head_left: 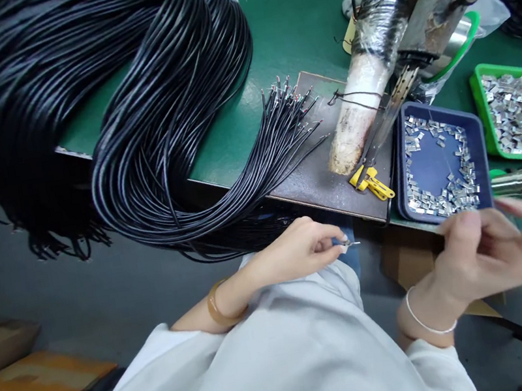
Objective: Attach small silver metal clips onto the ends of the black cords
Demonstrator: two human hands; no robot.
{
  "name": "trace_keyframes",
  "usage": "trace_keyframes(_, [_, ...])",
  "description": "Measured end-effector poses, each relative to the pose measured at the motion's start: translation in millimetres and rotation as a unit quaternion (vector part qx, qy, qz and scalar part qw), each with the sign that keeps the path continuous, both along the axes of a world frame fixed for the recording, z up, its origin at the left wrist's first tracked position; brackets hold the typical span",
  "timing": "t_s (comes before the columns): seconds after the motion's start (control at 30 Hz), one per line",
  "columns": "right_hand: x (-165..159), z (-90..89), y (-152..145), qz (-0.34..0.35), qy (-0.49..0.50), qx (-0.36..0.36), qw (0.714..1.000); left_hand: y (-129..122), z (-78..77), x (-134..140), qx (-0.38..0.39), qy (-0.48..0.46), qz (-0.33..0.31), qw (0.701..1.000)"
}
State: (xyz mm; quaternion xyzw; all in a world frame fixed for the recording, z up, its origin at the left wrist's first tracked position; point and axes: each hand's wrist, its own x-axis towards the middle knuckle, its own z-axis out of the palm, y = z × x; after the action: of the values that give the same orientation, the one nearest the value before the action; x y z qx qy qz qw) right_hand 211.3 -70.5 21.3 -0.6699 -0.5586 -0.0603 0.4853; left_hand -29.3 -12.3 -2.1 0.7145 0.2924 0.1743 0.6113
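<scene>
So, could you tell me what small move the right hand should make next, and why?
Probably lower the right hand to the blue tray and pick up one metal clip. It hovers open at the tray's near edge, while the left hand already pinches a wire end.

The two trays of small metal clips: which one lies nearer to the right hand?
The blue tray: it sits just above the right hand, while the green tray stands farther back.

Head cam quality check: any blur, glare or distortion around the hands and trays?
Head view: right hand smeared by motion blur; left hand sharp; wide-angle bending curves the cable bundle and bench edge; glare on plastic wrap of the wrapped tool; clips in the blue tray glint but stay readable.
</scene>
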Motion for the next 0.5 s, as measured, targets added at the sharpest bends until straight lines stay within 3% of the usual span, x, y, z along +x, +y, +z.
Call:
trace_keyframes(0.07, [10.6, 8.4, 9.9, -0.033, 0.019, -0.063, 0.997, -1.0, -2.8, -6.9, 0.003, 0.008, 0.044, 0.999])
trace_keyframes(0.13, [22.2, 12.3, 23.8, -0.018, -0.011, -0.16, 0.987, 2.8, -3.1, -11.4, 0.036, -0.001, 0.15, 0.988])
trace_keyframes(0.2, [34.9, 11.5, 39.9, -0.012, -0.074, -0.207, 0.975, 13.0, -0.6, -13.2, 0.139, -0.003, 0.262, 0.955])
trace_keyframes(0.27, [46.4, 8.4, 56.3, 0.014, -0.105, -0.235, 0.966, 28.6, 3.0, -12.1, 0.275, 0.031, 0.326, 0.904])
trace_keyframes(0.37, [57.4, 4.5, 77.8, 0.091, -0.092, -0.27, 0.954, 54.8, 4.8, -5.4, 0.402, 0.161, 0.306, 0.848])
trace_keyframes(0.43, [61.6, 4.3, 87.2, 0.13, -0.111, -0.299, 0.939, 68.3, 2.2, -0.2, 0.415, 0.227, 0.278, 0.836])
trace_keyframes(0.5, [65.4, 5.9, 91.3, 0.139, -0.143, -0.312, 0.929, 75.5, -2.2, 3.2, 0.4, 0.224, 0.288, 0.841])
